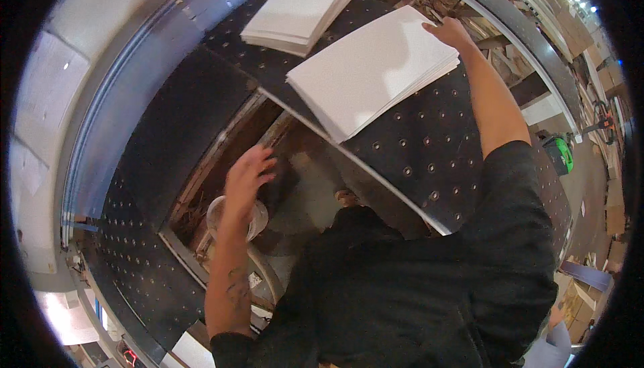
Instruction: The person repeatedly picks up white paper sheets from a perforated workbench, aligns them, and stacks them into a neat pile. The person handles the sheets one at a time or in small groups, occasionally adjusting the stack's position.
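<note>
Keeping the white panel stack (369,66) flush is probably helping, as it is lying just L of R hand (448,34), which is touching its R edge (pinch hidden, can't tell), while L hand (249,170) is hanging half-curled w/ nothing held.

Counted from where I stood: two white stacks (369,69), two hands (249,172), one bucket (259,220), one green-black object (561,154). Sheets per stack: several, edges sat too close for me to count.
</note>
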Tool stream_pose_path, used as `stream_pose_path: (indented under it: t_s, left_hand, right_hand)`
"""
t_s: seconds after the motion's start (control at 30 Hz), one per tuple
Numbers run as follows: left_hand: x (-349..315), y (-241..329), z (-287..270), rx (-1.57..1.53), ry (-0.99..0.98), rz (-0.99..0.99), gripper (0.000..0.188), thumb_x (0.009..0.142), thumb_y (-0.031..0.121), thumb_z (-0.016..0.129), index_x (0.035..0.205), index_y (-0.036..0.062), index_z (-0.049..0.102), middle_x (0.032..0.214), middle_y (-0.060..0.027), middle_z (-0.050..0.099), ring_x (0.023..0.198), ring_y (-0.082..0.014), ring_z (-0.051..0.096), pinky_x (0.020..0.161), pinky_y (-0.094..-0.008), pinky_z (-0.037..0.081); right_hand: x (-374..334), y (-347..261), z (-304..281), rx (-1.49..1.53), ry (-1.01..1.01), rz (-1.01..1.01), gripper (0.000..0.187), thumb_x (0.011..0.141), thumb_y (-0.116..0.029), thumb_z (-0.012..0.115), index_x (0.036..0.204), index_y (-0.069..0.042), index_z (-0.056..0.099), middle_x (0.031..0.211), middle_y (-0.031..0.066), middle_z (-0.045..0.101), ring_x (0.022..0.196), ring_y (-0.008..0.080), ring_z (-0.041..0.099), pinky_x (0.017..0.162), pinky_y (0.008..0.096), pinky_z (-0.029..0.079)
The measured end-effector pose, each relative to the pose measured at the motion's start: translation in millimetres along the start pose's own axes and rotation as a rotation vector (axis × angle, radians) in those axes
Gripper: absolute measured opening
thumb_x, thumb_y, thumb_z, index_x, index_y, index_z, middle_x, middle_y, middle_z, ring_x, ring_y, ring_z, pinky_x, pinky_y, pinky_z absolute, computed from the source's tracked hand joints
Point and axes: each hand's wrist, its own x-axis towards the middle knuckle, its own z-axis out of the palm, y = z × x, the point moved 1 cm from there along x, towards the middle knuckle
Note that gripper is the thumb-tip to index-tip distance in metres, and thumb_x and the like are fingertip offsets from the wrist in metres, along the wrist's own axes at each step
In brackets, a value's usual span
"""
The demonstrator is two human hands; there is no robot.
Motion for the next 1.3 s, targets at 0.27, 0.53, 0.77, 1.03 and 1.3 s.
stream_pose_path:
  t_s: [0.27, 0.53, 0.77, 1.03, 1.3]
  left_hand:
    - [114.5, -2.4, 126.0, 0.252, 0.060, -0.098, 0.063, 0.102, 0.050, 0.065, 0.128, -0.0078, 0.065, 0.121, -0.0117, 0.070, 0.110, -0.0183, 0.063, 0.094, -0.0330, 0.048]
    - [115.9, 0.1, 140.6, 0.338, 0.128, -0.143, 0.057, 0.102, 0.043, 0.066, 0.127, -0.0073, 0.065, 0.125, -0.0135, 0.070, 0.113, -0.0207, 0.063, 0.099, -0.0363, 0.047]
    - [98.8, 6.7, 133.3, -0.040, 0.097, -0.151, 0.063, 0.102, 0.048, 0.064, 0.138, -0.0036, 0.057, 0.131, -0.0139, 0.066, 0.118, -0.0228, 0.061, 0.102, -0.0388, 0.046]
    - [106.1, -7.2, 131.6, 0.462, 0.341, 0.048, 0.061, 0.104, 0.050, 0.053, 0.127, -0.0062, 0.063, 0.123, -0.0306, 0.067, 0.117, -0.0459, 0.065, 0.102, -0.0534, 0.049]
    - [19.1, -5.6, 124.0, 0.282, 0.651, 0.253, 0.053, 0.104, 0.044, 0.058, 0.111, -0.0080, 0.056, 0.107, -0.0299, 0.068, 0.100, -0.0451, 0.068, 0.089, -0.0532, 0.054]
  right_hand:
    - [60.5, 50.1, 48.2, 0.073, -0.272, -0.009, 0.098, 0.070, -0.074, 0.080, 0.122, 0.008, 0.072, 0.127, 0.0278, 0.070, 0.120, 0.0406, 0.068, 0.102, 0.0450, 0.052]
    - [51.5, 40.3, 39.5, 0.157, -0.412, -0.103, 0.097, 0.073, -0.075, 0.077, 0.116, 0.011, 0.073, 0.119, 0.0290, 0.072, 0.114, 0.0385, 0.070, 0.098, 0.0446, 0.053]
    - [30.2, 27.3, 30.3, 0.158, -0.481, -0.144, 0.101, 0.078, -0.080, 0.069, 0.100, 0.018, 0.072, 0.095, 0.0331, 0.073, 0.095, 0.0429, 0.074, 0.087, 0.0475, 0.055]
    - [41.5, 54.3, 71.1, 0.309, -0.344, -0.065, 0.108, 0.081, -0.082, 0.065, 0.119, 0.019, 0.067, 0.116, 0.0328, 0.071, 0.115, 0.0387, 0.069, 0.102, 0.0459, 0.049]
    - [43.8, -1.8, 49.3, 0.917, -0.618, -0.154, 0.088, 0.103, -0.069, 0.044, 0.152, 0.004, 0.049, 0.153, 0.0185, 0.053, 0.132, 0.0306, 0.055, 0.113, 0.0443, 0.039]
